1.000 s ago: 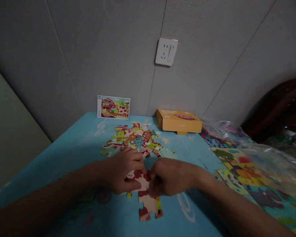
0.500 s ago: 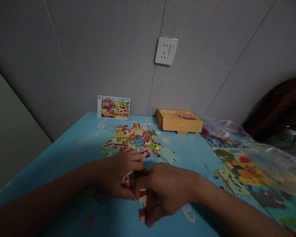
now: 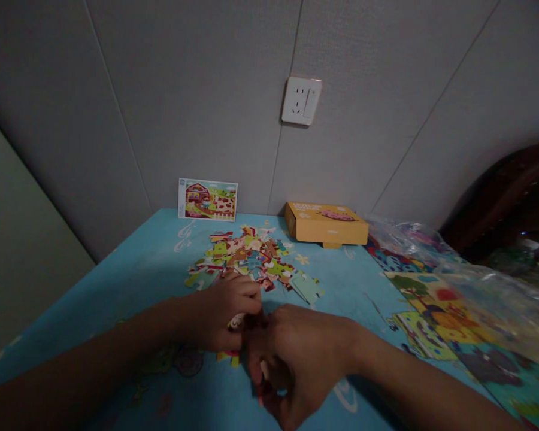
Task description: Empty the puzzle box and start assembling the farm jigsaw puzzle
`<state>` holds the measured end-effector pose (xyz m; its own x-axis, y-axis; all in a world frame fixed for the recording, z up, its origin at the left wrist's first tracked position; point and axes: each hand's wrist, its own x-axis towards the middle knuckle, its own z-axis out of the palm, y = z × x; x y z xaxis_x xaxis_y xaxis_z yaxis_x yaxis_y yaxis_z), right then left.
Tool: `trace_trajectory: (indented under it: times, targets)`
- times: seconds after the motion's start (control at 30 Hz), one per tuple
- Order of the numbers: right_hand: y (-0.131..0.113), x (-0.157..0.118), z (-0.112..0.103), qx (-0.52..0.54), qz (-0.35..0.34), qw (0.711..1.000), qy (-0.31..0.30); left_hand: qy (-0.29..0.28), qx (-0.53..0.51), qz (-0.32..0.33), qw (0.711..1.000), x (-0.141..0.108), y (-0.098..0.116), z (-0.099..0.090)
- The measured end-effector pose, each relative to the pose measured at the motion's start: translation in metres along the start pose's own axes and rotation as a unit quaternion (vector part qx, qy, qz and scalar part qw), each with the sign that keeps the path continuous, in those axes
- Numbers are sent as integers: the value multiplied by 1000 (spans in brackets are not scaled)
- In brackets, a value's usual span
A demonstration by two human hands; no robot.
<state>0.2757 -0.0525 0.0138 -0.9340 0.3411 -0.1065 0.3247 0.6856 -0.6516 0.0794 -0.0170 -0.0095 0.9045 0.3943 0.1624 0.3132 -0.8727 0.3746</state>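
Note:
My left hand point(image 3: 224, 311) is closed on puzzle pieces point(image 3: 236, 322) at the lower middle of the head view, and a yellow and red edge shows below its fingers. Touching it from the right, my right hand point(image 3: 296, 359) curls its fingers round a piece point(image 3: 264, 370) that is mostly hidden. Just beyond both hands lies a heap of loose puzzle pieces point(image 3: 251, 254) in many colours. A picture card point(image 3: 209, 199) with a barn and a cow leans upright against the wall behind the heap.
A yellow box point(image 3: 327, 224) rests against the wall at the back right. Clear plastic bags point(image 3: 512, 299) and coloured puzzle sheets point(image 3: 453, 317) cover the right side of the blue table point(image 3: 130, 263). A white socket point(image 3: 301, 100) is on the wall.
My right hand has turned and moved slightly down. The reddish pieces that showed between my hands are now mostly covered, and a yellow and red edge shows under my left fingers.

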Motion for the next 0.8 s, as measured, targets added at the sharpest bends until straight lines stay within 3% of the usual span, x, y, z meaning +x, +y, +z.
trace_trajectory:
  times: [0.37,0.5,0.63,0.73,0.8]
  targets:
    - [6,2,-3,-31,-46,993,105,8,0,-15,1000,0,0,1]
    - [13,-3,-18,19,-2,984,179,21,4,-3,1000,-2,-2,3]
    - [36,-11,-40,158,89,922,342,18,4,18,1000,-1,1,0]
    - [59,-14,-49,87,196,870,444,11,16,0,1000,1,4,-2]
    - [67,-12,-49,11,241,850,468,24,9,-7,1000,1,4,-1]
